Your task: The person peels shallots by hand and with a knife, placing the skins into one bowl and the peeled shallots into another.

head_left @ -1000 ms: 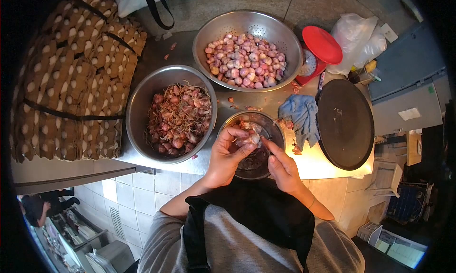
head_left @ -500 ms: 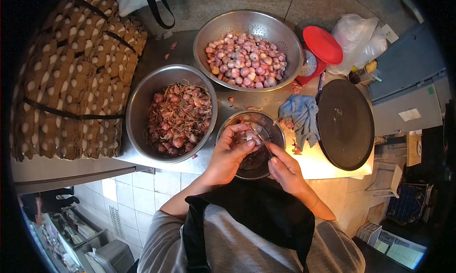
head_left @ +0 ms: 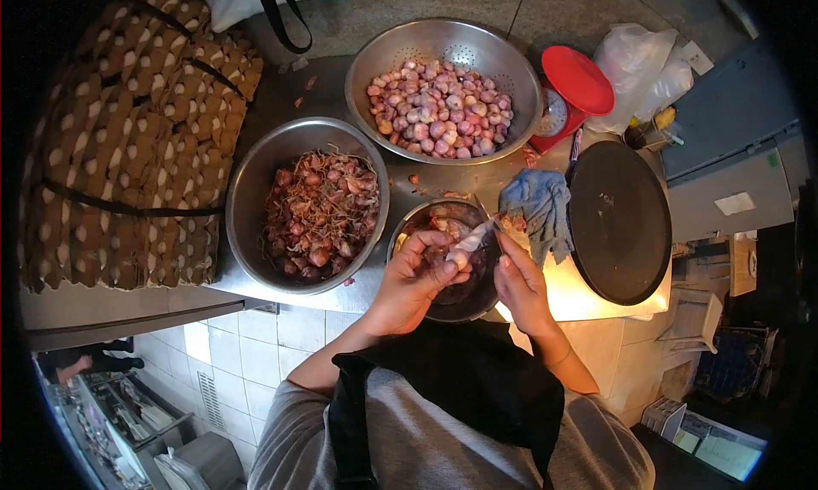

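Left hand (head_left: 409,285) has the shallot (head_left: 460,258) pinched between thumb and fingers over the small bowl (head_left: 470,306), right hand (head_left: 523,290) curled round a knife (head_left: 484,210), peel (head_left: 476,235) stretched between! A firm pinch and shallow blade serve best, thumb clear of the edge

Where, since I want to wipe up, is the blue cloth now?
In the head view, the blue cloth lies right of centre on the table, between the small bowl and the black tray, beyond the right hand.
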Available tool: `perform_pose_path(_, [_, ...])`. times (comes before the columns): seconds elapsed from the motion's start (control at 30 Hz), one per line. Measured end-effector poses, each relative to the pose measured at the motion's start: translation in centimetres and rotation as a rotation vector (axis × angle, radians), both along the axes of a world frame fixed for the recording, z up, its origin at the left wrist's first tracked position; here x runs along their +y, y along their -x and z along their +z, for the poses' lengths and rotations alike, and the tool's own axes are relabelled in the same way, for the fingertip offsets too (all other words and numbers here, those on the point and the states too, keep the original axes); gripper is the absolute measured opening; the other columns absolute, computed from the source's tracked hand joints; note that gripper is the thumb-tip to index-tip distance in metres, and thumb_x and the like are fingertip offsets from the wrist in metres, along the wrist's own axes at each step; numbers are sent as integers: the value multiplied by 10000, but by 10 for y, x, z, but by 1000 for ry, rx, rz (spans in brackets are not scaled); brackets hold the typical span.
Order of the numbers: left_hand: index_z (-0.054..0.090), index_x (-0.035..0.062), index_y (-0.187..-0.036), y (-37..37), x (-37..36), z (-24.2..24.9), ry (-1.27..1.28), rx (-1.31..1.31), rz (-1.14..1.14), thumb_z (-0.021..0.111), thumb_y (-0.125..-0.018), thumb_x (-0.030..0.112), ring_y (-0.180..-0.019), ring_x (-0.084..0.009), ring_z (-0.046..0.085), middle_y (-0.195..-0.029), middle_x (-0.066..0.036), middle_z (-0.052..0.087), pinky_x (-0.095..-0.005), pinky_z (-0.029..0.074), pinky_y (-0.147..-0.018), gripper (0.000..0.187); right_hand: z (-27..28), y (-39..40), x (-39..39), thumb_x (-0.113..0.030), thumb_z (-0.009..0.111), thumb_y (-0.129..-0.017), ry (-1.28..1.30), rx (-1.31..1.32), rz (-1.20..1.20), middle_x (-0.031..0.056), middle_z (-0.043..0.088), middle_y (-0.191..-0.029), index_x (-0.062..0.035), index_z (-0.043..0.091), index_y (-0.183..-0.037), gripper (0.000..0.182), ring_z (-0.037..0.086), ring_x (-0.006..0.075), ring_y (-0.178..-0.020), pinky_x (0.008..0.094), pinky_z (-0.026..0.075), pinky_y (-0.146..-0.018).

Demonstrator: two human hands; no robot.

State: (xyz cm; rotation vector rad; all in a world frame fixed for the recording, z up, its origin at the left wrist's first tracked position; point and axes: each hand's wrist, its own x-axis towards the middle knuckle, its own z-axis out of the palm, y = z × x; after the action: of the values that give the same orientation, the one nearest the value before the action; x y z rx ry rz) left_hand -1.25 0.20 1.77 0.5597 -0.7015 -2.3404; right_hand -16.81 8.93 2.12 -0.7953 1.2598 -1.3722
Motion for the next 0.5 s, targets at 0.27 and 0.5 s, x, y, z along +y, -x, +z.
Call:
perform_pose_path(0.27, [427,47,-1114,0,-2,-1,-12,43,-33,482,-873,92,-928,-189,556,-1053,-109,546,-307,450,-829,252,-4,4,-3,-163,386,-925,-17,-3,-86,-44,470,-831,-36,382,-1269,367,297,9,-556,147,239,-482])
perform_pose_path(0.5, [496,27,-1035,-1,-8,-4,-189,-6,-55,474,-858,46,-907,-185,569,-996,-107,564,-303,468,-808,179,0,3,-1,-177,382,-927,26,-8,-46,-67,403,-727,-35,363,-1280,381,284,8,-534,153,224,-466])
